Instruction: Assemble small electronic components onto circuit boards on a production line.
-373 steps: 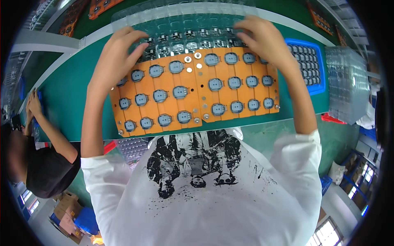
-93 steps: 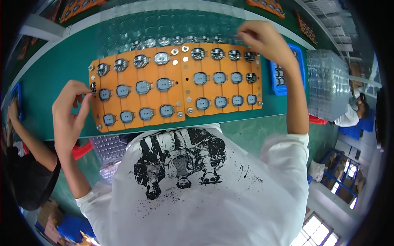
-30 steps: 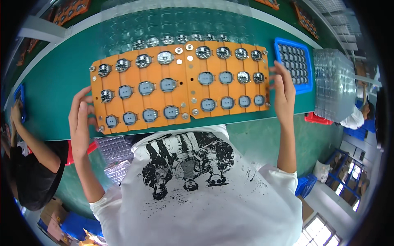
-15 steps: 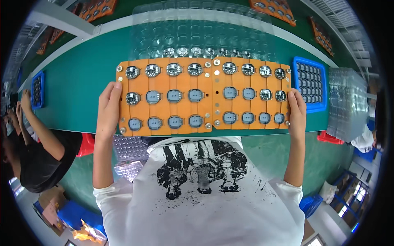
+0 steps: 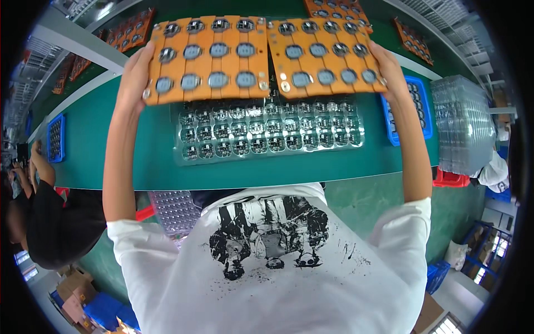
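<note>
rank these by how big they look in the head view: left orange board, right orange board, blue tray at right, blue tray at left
1. Left orange board and right orange board: close in size, so not ranked against each other
2. Blue tray at right, partly hidden
3. Blue tray at left

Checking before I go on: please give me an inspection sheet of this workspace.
Surface: green table, bearing a clear tray of small metallic parts.
Job's things: left orange board and right orange board, side by side, overlapping the tray in view.
Clutter: blue bins toward both ends; stacked clear trays at right.
Grips: left hand and right hand each holding a board's outer edge.
Cables: nothing seen.
Surroundings: person in dark clothing, left; cardboard boxes, lower left.
</note>
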Tool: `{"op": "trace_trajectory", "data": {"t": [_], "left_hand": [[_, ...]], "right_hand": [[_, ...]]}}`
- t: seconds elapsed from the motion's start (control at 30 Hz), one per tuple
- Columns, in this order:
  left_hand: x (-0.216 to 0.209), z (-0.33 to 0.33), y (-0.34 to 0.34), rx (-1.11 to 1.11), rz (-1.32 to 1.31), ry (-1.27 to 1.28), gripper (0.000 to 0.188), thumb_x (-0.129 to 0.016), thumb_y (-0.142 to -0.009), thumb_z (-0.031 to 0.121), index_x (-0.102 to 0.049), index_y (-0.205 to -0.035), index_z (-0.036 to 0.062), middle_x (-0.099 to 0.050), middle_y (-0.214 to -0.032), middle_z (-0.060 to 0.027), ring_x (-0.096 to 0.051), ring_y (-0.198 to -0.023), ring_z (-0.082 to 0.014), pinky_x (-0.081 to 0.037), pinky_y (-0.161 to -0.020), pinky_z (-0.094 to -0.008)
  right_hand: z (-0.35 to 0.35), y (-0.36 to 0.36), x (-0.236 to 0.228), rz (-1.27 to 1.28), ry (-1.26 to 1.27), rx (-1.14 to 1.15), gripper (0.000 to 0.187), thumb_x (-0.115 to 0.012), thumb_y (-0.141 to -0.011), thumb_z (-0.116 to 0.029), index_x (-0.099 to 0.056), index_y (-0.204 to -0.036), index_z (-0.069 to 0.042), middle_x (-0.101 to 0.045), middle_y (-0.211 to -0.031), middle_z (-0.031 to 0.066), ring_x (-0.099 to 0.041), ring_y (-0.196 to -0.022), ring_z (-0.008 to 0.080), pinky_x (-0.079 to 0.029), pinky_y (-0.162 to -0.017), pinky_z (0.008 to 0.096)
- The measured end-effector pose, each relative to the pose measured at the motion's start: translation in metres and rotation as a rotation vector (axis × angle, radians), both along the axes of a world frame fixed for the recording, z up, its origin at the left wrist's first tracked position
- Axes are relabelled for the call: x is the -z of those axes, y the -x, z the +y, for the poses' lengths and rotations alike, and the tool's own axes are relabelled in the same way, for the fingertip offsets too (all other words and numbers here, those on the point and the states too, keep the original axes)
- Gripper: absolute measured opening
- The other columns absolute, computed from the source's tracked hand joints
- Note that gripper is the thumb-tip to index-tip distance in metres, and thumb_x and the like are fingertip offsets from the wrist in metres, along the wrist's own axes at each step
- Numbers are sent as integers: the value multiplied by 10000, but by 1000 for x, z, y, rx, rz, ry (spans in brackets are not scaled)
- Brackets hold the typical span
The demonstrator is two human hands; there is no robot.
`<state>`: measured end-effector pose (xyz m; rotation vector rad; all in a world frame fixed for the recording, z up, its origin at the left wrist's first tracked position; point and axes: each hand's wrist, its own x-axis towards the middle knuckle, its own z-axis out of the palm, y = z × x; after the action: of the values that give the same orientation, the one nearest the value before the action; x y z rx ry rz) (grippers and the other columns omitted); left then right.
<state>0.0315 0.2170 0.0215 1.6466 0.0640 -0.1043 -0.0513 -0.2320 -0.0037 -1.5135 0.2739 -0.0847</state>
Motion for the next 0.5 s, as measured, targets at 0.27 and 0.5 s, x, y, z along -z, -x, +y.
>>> {"op": "trace_trajectory", "data": {"t": [0.27, 0.5], "left_hand": [[46, -11, -66, -35, 28, -23, 423, -517, -987, 332, -587, -1151, -52, -676, -986, -91, -644, -818, -140, -515, -726, -279], [71, 0, -84, -111, -151, -594, 489, -484, -971, 377, -633, -1013, -86, -674, -922, -168, -636, -832, -229, -467, -759, -340]], "right_hand": [[-4, -70, 37, -27, 218, 64, 409, -567, -961, -339, -627, -1077, 49, -683, -948, 92, -628, -761, 119, -498, -666, 255], [3, -74, 44, -39, 558, 125, 417, -597, -938, -317, -676, -993, 89, -677, -806, 56, -586, -690, 112, -458, -633, 273]]}}
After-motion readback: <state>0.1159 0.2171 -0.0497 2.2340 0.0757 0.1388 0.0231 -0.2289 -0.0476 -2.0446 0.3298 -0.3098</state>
